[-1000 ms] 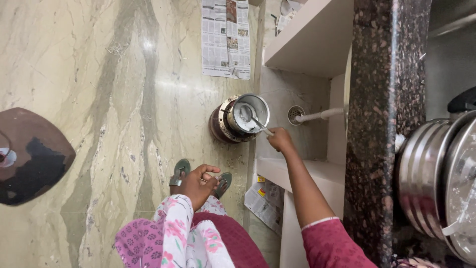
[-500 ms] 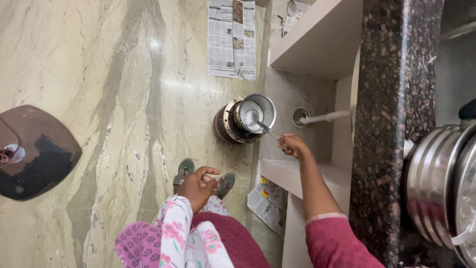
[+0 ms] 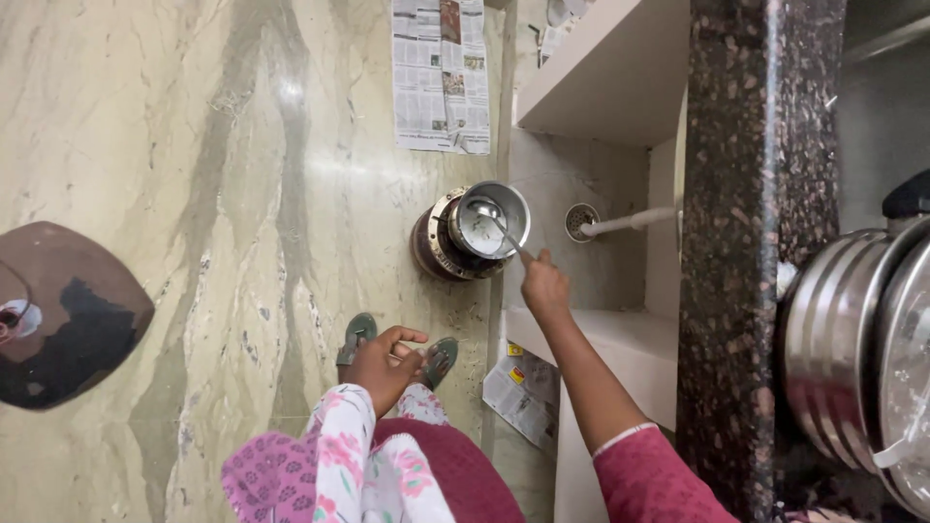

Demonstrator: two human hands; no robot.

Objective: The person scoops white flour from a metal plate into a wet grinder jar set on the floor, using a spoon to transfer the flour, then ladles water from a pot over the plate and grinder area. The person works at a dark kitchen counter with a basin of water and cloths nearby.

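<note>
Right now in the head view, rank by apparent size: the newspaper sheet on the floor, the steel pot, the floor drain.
1. newspaper sheet
2. steel pot, nearer the camera, so unsure
3. floor drain

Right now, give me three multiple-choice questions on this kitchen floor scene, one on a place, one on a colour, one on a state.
1. Where does the steel pot stand?
A. on the floor by the drain
B. on the granite counter
C. on the newspaper

2. What colour is the right arm's sleeve?
A. blue
B. dark pink
C. white

3. What is the right hand doing?
A. hanging empty
B. gripping the pipe
C. holding a ladle

A: pot stands on the floor beside the drain. B: cuff is dark pink. C: ladle bowl reaches into the pot.
</note>
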